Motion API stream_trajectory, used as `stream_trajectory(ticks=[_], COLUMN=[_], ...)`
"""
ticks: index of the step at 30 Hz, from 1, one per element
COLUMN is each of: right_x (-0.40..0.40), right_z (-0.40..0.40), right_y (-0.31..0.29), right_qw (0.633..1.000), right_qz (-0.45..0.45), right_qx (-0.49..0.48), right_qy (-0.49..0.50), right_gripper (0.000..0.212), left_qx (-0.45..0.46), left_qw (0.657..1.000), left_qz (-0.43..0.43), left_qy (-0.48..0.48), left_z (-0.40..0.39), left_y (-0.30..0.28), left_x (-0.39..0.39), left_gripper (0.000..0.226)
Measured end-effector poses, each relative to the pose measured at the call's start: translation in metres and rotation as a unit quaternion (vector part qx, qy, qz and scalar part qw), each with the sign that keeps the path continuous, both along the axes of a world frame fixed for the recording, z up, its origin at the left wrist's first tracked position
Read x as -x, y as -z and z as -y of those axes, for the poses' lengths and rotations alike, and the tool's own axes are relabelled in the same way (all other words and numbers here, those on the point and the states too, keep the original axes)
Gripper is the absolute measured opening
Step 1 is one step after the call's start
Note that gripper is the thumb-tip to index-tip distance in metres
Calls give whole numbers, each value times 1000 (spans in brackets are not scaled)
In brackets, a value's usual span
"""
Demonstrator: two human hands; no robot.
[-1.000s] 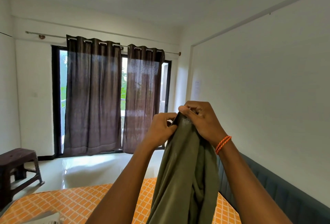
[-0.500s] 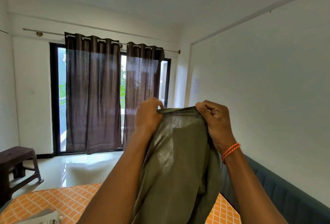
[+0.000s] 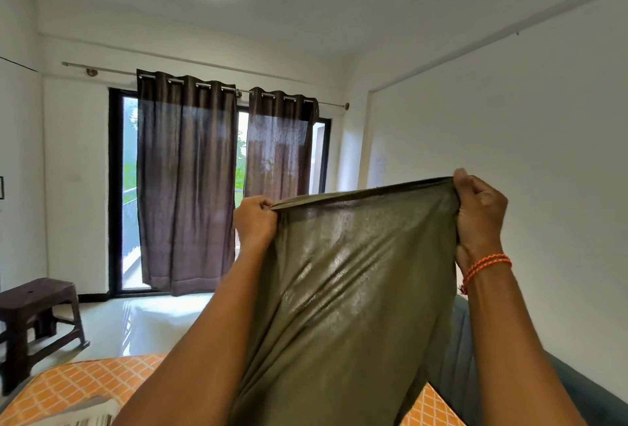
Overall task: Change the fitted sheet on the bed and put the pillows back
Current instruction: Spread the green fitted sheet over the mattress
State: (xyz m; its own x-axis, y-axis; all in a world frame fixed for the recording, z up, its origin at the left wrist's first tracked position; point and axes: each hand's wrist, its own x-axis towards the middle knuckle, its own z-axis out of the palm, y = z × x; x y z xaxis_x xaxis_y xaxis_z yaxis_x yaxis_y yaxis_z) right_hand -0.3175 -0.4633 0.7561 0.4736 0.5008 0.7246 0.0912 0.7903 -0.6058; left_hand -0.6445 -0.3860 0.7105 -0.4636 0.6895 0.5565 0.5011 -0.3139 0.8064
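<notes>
Both hands up at chest height, olive sheet (image 3: 353, 289) stretched between them. Left hand (image 3: 255, 218) pinches the top edge at one end, right hand (image 3: 479, 215) fists the other end; both grips closed on fabric. Top edge taut, rest hangs down over the bed (image 3: 78, 381), which has an orange lattice cover. Orange wristband (image 3: 486, 267) on right wrist. Dark stool (image 3: 37, 320) at left, brown curtains (image 3: 187, 181) behind.

A home bedroom: orange-patterned bed (image 3: 85, 381), brown curtains (image 3: 187, 181) over balcony door, plastic stool (image 3: 37, 310).
</notes>
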Motion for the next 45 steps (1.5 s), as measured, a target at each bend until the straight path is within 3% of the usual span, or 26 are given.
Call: stream_trajectory(ticks=[4, 7, 9, 12, 16, 19, 22, 27, 30, 33, 34, 37, 39, 42, 45], right_x=[5, 13, 28, 64, 93, 98, 103, 108, 84, 46, 33, 11, 7, 3, 4], right_z=[-3, -6, -4, 5, 1, -8, -10, -9, -6, -6, -6, -7, -10, -15, -16], right_y=[-8, -12, -14, -10, 9, 15, 10, 1, -6, -22, -27, -34, -32, -31, -35], right_qw=[989, 966, 953, 937, 870, 861, 836, 806, 821, 824, 828, 831, 829, 850, 876], right_qz=[90, 167, 234, 334, 474, 471, 478, 457, 398, 315, 282, 275, 293, 260, 221], right_qx=[44, 64, 65, 34, 68, 68, 37, 34, 81, 105, 116, 141, 150, 192, 195], right_qy=[110, 184, 181, 95, 113, 178, 266, 374, 401, 460, 471, 463, 452, 416, 381], right_gripper=[44, 10, 18, 28, 48, 29, 22, 26, 31, 35, 38, 39, 35, 32, 32], left_qx=[-4, 12, 24, 41, 27, 6, -2, -51, -3, 89, 119, 188, 175, 108, 26], left_qw=[999, 998, 992, 976, 972, 972, 968, 981, 983, 954, 942, 935, 943, 955, 969], left_qz=[-4, -34, -95, -170, -170, -174, -183, -86, -61, -30, -7, 35, 5, -35, -62], left_qy=[33, 53, 74, 131, 162, 159, 172, 169, 175, 285, 314, 300, 284, 273, 239], left_z=[8, 14, 20, 32, 40, 41, 43, 34, 25, 18, 16, 10, 3, 7, 17], left_y=[-6, -13, -20, -29, -40, -39, -32, 0, 22, 63, 78, 102, 91, 48, -1], left_x=[-5, -13, -25, -51, -69, -69, -68, -62, -46, -17, -8, 13, 19, 25, 30], left_gripper=[41, 46, 43, 41, 38, 45, 46, 19, 22, 8, 12, 59, 66, 31, 55])
